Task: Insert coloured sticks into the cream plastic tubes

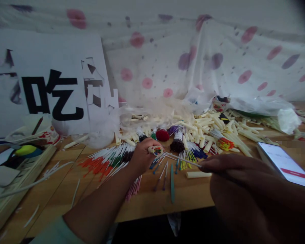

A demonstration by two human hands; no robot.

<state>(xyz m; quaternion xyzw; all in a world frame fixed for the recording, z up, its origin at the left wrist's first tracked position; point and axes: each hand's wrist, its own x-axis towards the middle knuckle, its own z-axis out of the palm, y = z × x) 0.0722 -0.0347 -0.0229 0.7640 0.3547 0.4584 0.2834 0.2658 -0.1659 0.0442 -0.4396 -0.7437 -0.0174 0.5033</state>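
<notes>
My left hand [140,156] is closed around a short cream tube [151,149], whose open end is packed with small coloured tips. Between the fingers of my right hand [236,179] is a thin pale rod [185,161] pointing left toward that end; whether it touches is unclear. Around my left hand lie bundles of white sticks with orange tips [98,166], pink tips [133,190] and yellow tips [186,165]. Loose purple-tipped sticks [164,178] and a flat teal strip [172,186] rest nearby. A single cream tube [198,175] lies close to my right fingers.
Behind the bundles is a heap of cream tubes [205,130] with clear plastic bags. A lit phone [284,162] lies at right. A wooden tray [38,169] with a cable stands at left. A white board [66,51] with black characters leans at the back.
</notes>
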